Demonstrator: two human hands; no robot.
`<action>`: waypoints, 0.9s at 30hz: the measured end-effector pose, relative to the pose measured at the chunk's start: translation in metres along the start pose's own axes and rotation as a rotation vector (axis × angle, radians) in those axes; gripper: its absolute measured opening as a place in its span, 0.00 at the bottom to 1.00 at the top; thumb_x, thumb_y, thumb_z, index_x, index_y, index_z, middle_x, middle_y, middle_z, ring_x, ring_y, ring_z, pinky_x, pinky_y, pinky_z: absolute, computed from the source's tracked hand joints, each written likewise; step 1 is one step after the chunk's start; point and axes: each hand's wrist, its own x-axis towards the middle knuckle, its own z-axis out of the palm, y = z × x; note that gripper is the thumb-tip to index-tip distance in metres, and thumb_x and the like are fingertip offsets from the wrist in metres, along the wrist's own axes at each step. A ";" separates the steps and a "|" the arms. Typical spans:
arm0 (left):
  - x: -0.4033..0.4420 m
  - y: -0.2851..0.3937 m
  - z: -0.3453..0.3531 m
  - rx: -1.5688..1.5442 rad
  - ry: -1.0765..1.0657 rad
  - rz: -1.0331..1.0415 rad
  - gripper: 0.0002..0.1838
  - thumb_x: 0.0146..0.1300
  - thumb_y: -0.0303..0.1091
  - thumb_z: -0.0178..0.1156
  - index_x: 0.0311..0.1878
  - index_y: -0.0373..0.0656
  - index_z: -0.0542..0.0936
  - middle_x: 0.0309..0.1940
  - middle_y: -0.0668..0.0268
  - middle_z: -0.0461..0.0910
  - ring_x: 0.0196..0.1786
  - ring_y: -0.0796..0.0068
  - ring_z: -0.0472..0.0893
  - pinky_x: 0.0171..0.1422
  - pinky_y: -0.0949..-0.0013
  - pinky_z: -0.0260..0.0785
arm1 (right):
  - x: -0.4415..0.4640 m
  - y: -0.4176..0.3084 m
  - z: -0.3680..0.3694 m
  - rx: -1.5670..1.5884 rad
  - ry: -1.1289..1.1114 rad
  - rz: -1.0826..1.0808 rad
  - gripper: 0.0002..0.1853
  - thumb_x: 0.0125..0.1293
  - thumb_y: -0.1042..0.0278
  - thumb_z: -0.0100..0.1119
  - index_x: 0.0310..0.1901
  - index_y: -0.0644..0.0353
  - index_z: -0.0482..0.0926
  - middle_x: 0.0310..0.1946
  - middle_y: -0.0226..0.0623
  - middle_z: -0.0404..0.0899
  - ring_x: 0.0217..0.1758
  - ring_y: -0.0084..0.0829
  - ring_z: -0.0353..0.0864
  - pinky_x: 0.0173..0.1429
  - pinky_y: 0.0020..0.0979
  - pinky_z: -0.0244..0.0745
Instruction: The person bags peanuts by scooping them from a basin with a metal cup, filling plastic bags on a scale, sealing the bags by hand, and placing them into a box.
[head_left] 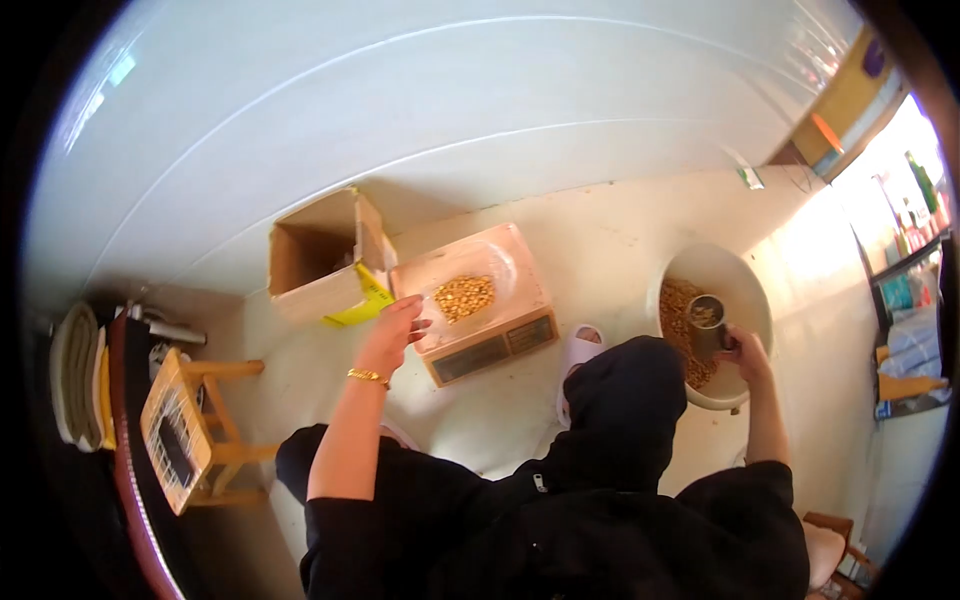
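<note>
My right hand point(742, 353) is closed round the handle of a metal scoop point(705, 312). The scoop is inside a pale round bucket point(752, 290), above a heap of golden-brown kernels point(676, 298), with some kernels in its cup. My left hand point(398, 328), with a gold bracelet at the wrist, is at the left edge of a flat weighing scale point(530, 285). Its fingers are apart, and I make out nothing in them. A small pile of yellow kernels point(464, 298) lies on the scale's shiny top, just right of those fingers.
Behind my left hand, an open cardboard box point(375, 235) stands against the white wall point(480, 90). A wooden stool point(205, 455) is at the left, near folded cloth point(75, 375). Cluttered shelves point(910, 290) line the right side. My slippered foot point(582, 350) is between scale and bucket.
</note>
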 end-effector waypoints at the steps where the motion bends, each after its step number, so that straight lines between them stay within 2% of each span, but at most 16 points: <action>1: 0.000 0.001 0.002 -0.022 -0.004 0.008 0.22 0.67 0.36 0.51 0.62 0.39 0.68 0.50 0.68 0.73 0.40 0.76 0.77 0.43 0.72 0.68 | -0.008 -0.015 0.004 -0.044 0.001 -0.109 0.09 0.65 0.61 0.52 0.31 0.56 0.73 0.23 0.26 0.68 0.27 0.22 0.72 0.38 0.34 0.81; 2: 0.000 0.002 0.004 -0.045 -0.012 0.016 0.22 0.66 0.37 0.52 0.62 0.39 0.68 0.48 0.68 0.73 0.40 0.75 0.77 0.42 0.72 0.68 | -0.013 -0.029 0.011 -0.053 -0.020 -0.112 0.09 0.65 0.61 0.52 0.31 0.56 0.73 0.23 0.26 0.68 0.27 0.22 0.72 0.38 0.34 0.81; 4: 0.002 0.003 0.005 -0.053 0.007 0.019 0.22 0.66 0.37 0.53 0.61 0.39 0.69 0.47 0.69 0.73 0.39 0.75 0.77 0.42 0.72 0.68 | -0.025 -0.061 0.027 -0.006 -0.022 -0.299 0.09 0.63 0.62 0.54 0.31 0.58 0.73 0.23 0.25 0.67 0.27 0.19 0.70 0.42 0.31 0.80; 5: 0.004 0.003 0.006 -0.048 0.006 0.020 0.22 0.65 0.38 0.54 0.60 0.40 0.69 0.46 0.70 0.73 0.39 0.75 0.77 0.42 0.71 0.68 | -0.032 -0.078 0.038 -0.014 -0.029 -0.305 0.09 0.63 0.62 0.54 0.31 0.58 0.73 0.23 0.25 0.67 0.27 0.19 0.70 0.42 0.31 0.80; 7: 0.005 0.004 0.006 -0.073 0.020 0.029 0.22 0.65 0.38 0.55 0.60 0.40 0.70 0.46 0.70 0.73 0.39 0.75 0.77 0.42 0.71 0.68 | -0.049 -0.116 0.080 0.023 -0.173 -0.443 0.07 0.64 0.66 0.51 0.33 0.59 0.73 0.24 0.25 0.67 0.27 0.18 0.69 0.44 0.31 0.79; 9: 0.005 0.004 0.006 -0.093 0.030 0.039 0.22 0.64 0.38 0.55 0.59 0.40 0.70 0.45 0.70 0.73 0.39 0.74 0.77 0.42 0.71 0.68 | -0.056 -0.146 0.122 -0.012 -0.259 -0.478 0.06 0.66 0.67 0.49 0.34 0.59 0.72 0.25 0.25 0.66 0.28 0.17 0.69 0.45 0.31 0.79; 11: 0.004 0.004 0.006 -0.133 0.028 0.046 0.21 0.62 0.38 0.57 0.57 0.41 0.72 0.44 0.69 0.74 0.38 0.74 0.77 0.41 0.70 0.69 | -0.056 -0.167 0.169 -0.017 -0.451 -0.498 0.07 0.67 0.66 0.50 0.33 0.58 0.72 0.26 0.25 0.67 0.31 0.17 0.70 0.45 0.30 0.79; 13: 0.002 0.005 0.010 -0.142 0.047 0.053 0.20 0.62 0.38 0.57 0.56 0.41 0.73 0.41 0.70 0.75 0.37 0.75 0.77 0.40 0.70 0.68 | -0.061 -0.185 0.227 -0.123 -0.528 -0.446 0.08 0.67 0.64 0.51 0.34 0.59 0.73 0.28 0.27 0.69 0.35 0.19 0.73 0.47 0.31 0.79; 14: 0.001 0.005 0.012 -0.143 0.063 0.054 0.19 0.62 0.38 0.57 0.54 0.41 0.75 0.39 0.71 0.77 0.35 0.77 0.76 0.38 0.71 0.67 | -0.056 -0.188 0.253 -0.206 -0.566 -0.419 0.08 0.66 0.64 0.52 0.35 0.60 0.74 0.30 0.28 0.72 0.36 0.20 0.73 0.46 0.31 0.79; 17: 0.001 0.007 0.014 -0.164 0.050 0.066 0.21 0.61 0.38 0.57 0.56 0.40 0.73 0.40 0.69 0.77 0.36 0.76 0.77 0.39 0.71 0.67 | -0.033 -0.175 0.334 -0.519 -0.649 -0.343 0.10 0.65 0.63 0.55 0.40 0.62 0.77 0.34 0.31 0.76 0.39 0.25 0.75 0.43 0.32 0.78; 19: 0.003 0.007 0.015 -0.157 0.044 0.072 0.23 0.61 0.37 0.57 0.58 0.39 0.72 0.41 0.68 0.77 0.37 0.77 0.77 0.39 0.71 0.68 | -0.016 -0.153 0.384 -0.743 -0.620 -0.313 0.09 0.63 0.64 0.57 0.38 0.62 0.79 0.34 0.32 0.78 0.38 0.25 0.76 0.37 0.30 0.77; 21: 0.003 0.009 0.017 -0.153 0.069 0.056 0.23 0.61 0.37 0.57 0.58 0.39 0.72 0.41 0.69 0.77 0.37 0.77 0.76 0.39 0.71 0.68 | -0.009 -0.130 0.423 -1.140 -0.554 -0.536 0.12 0.61 0.61 0.59 0.34 0.63 0.81 0.27 0.36 0.80 0.30 0.26 0.78 0.34 0.31 0.76; 22: 0.005 0.009 0.017 -0.136 0.079 0.038 0.22 0.61 0.37 0.57 0.58 0.40 0.72 0.41 0.69 0.77 0.36 0.78 0.76 0.38 0.71 0.68 | -0.018 -0.124 0.438 -1.292 -0.509 -0.716 0.11 0.60 0.61 0.59 0.34 0.61 0.82 0.25 0.40 0.80 0.29 0.31 0.80 0.35 0.34 0.76; 24: 0.008 0.005 0.016 -0.133 0.083 0.041 0.23 0.61 0.38 0.57 0.58 0.40 0.72 0.40 0.69 0.78 0.36 0.78 0.76 0.38 0.72 0.68 | 0.001 -0.090 0.461 -1.371 -0.391 -0.926 0.10 0.57 0.62 0.60 0.35 0.58 0.83 0.28 0.45 0.81 0.31 0.38 0.81 0.37 0.36 0.76; 25: 0.007 0.005 0.016 -0.134 0.058 0.047 0.23 0.61 0.38 0.57 0.58 0.40 0.72 0.40 0.69 0.78 0.36 0.78 0.76 0.38 0.72 0.67 | 0.003 -0.082 0.469 -1.372 -0.410 -0.932 0.10 0.57 0.62 0.60 0.35 0.58 0.83 0.28 0.45 0.81 0.31 0.38 0.81 0.37 0.36 0.76; 27: 0.006 0.003 0.015 -0.144 -0.004 0.064 0.25 0.59 0.38 0.58 0.59 0.39 0.71 0.41 0.69 0.78 0.38 0.77 0.76 0.38 0.72 0.67 | 0.003 -0.065 0.484 -1.628 -0.374 -0.873 0.08 0.56 0.66 0.57 0.34 0.58 0.83 0.31 0.48 0.81 0.37 0.43 0.81 0.41 0.38 0.76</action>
